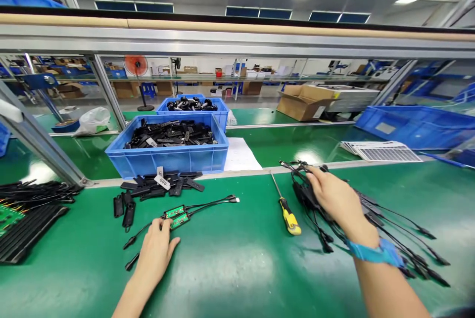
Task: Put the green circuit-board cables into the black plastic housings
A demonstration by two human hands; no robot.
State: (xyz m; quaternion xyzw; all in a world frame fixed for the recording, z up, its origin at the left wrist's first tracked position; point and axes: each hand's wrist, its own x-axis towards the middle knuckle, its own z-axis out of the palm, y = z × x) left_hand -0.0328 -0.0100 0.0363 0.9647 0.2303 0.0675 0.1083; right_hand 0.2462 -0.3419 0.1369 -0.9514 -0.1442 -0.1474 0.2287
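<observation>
My left hand (156, 251) lies on the green table, fingers stretched toward two small green circuit boards (177, 215) with black cables running off both ends; the fingertips touch the boards' near edge. My right hand (336, 198), with a blue wrist strap (374, 253), rests on a heap of black cabled parts (371, 211), fingers curled over them. A yellow-handled screwdriver (287, 213) lies between the two hands, nearer the right one.
A blue bin of black plastic housings (166, 152) stands behind, with loose housings (159, 187) spilled in front. A second blue bin (193, 105) sits further back. Black trays and cables (25, 219) lie at left, printed sheets (382, 151) at right, a cardboard box (304, 100) beyond.
</observation>
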